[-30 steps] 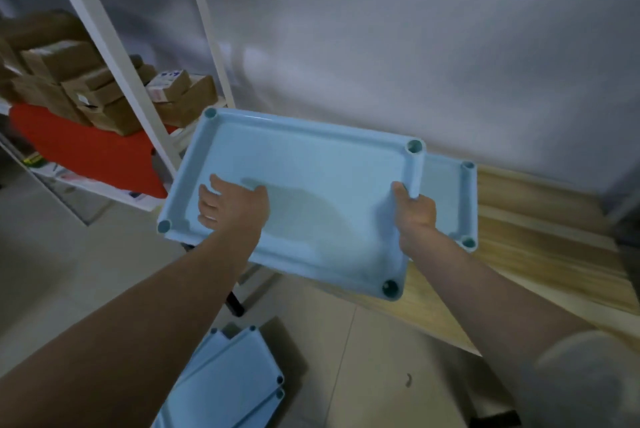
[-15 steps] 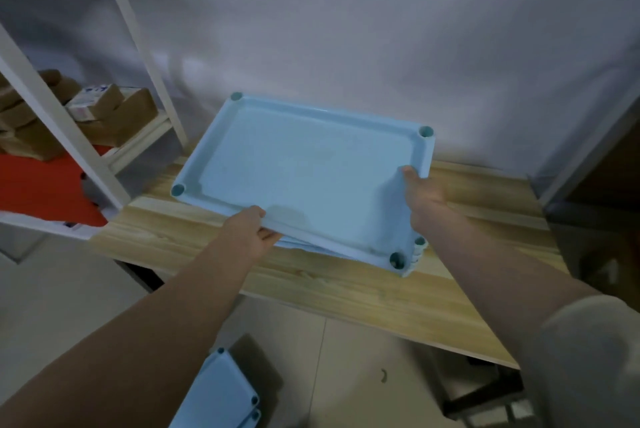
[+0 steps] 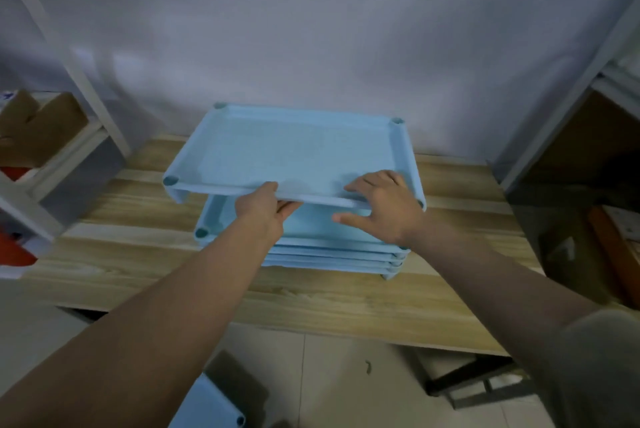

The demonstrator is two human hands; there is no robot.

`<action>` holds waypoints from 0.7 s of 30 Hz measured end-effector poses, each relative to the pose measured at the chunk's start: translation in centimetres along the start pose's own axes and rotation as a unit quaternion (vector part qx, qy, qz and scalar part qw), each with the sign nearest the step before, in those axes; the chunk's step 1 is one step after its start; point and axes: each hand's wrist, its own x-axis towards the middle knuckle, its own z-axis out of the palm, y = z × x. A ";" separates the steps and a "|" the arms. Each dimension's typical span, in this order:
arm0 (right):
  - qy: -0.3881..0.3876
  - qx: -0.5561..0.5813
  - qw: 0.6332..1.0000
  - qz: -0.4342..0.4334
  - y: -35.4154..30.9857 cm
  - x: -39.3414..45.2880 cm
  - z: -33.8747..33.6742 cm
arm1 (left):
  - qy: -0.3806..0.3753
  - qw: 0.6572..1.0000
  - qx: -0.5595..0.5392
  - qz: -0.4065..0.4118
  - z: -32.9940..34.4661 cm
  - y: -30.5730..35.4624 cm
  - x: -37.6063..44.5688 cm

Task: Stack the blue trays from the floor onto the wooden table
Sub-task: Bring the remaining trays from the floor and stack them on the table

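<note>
Tray (image 3: 287, 147) held by both hands above stack (image 3: 332, 254).

Floor tray (image 3: 211, 408) cut off by bottom edge; left hand (image 3: 263, 211) fingers hidden under raised tray (image 3: 287, 150).

Both bare forearms are reaching forward and slightly inward from the lower corners of the view. The left grip (image 3: 265, 211) is pinching the near edge of a raised blue tray (image 3: 287, 147), thumb lying on top of the rim and fingers tucking underneath it. Just to its right, the right grip (image 3: 382, 207) is resting palm down, fingers spreading over that same near edge, thumb pointing toward the left grip. A pale sleeve is covering the right upper arm.
</note>
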 end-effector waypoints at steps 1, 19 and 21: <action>-0.010 -0.012 1.000 -0.006 0.2 -0.1 0.6 | -0.001 1.000 0.007 -0.003 0.1 0.0 0.2; -0.036 -0.032 0.995 0.084 2.9 -2.9 4.7 | -0.007 0.996 0.019 -0.083 -0.6 -3.3 2.3; -0.034 -0.004 0.993 0.110 3.2 -3.5 4.7 | -0.005 0.996 0.021 -0.084 -0.6 -3.4 2.3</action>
